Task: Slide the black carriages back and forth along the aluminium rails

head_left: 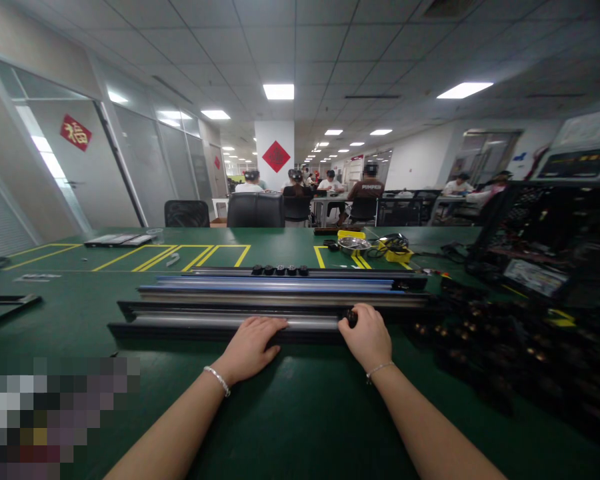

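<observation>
A long black-edged channel rail (180, 320) with a silvery inner face lies crosswise on the green table in front of me. My left hand (253, 345) rests on its near side, fingers stretched out along it and thumb apart. At the rail's right part, my right hand (371, 339) is closed around a small black round piece (351, 317), between thumb and fingers; its underside is hidden. Just behind lies another long rail with blue edges (275, 285), parallel to the first. Several small black round pieces (280, 270) stand in a row beyond it.
At right, a heap of dark parts (500, 347) spreads over the table, with an open electronics cabinet (535, 233) behind. A metal bowl (354, 245) and a yellow-and-black object (397, 252) lie at the back. A black frame (10, 307) is at left. People sit at far tables.
</observation>
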`<move>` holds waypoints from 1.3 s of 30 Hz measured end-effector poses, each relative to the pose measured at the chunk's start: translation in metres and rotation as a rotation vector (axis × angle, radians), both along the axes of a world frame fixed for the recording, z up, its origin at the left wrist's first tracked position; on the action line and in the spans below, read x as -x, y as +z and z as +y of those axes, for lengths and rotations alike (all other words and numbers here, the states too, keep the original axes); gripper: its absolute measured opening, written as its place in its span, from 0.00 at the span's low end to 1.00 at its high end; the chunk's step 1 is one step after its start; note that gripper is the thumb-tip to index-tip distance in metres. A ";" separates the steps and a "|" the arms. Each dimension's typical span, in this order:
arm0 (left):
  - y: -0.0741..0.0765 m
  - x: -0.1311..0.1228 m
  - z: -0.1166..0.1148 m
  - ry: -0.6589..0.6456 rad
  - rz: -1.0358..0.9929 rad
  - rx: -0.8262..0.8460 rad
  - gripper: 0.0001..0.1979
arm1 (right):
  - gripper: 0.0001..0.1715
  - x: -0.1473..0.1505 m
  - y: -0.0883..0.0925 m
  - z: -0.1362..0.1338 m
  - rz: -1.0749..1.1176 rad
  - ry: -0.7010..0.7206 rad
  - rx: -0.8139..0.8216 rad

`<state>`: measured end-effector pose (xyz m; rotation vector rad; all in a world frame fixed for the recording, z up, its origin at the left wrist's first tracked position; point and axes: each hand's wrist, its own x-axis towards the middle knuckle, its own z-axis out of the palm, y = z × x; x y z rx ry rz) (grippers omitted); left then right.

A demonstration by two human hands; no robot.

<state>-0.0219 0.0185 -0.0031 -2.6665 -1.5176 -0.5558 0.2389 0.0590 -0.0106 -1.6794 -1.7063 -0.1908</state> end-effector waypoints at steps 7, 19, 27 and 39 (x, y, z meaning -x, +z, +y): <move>-0.003 0.000 0.001 0.007 0.027 -0.005 0.27 | 0.12 -0.003 0.000 0.002 0.012 -0.024 0.006; -0.003 0.001 0.000 0.017 0.034 0.007 0.29 | 0.11 -0.007 0.004 -0.001 0.074 -0.087 0.100; -0.003 0.000 0.000 0.020 0.039 0.003 0.29 | 0.11 -0.011 0.005 -0.001 0.064 -0.132 0.121; -0.004 0.001 0.001 0.016 0.029 0.009 0.29 | 0.12 -0.020 0.007 0.001 0.100 -0.183 0.151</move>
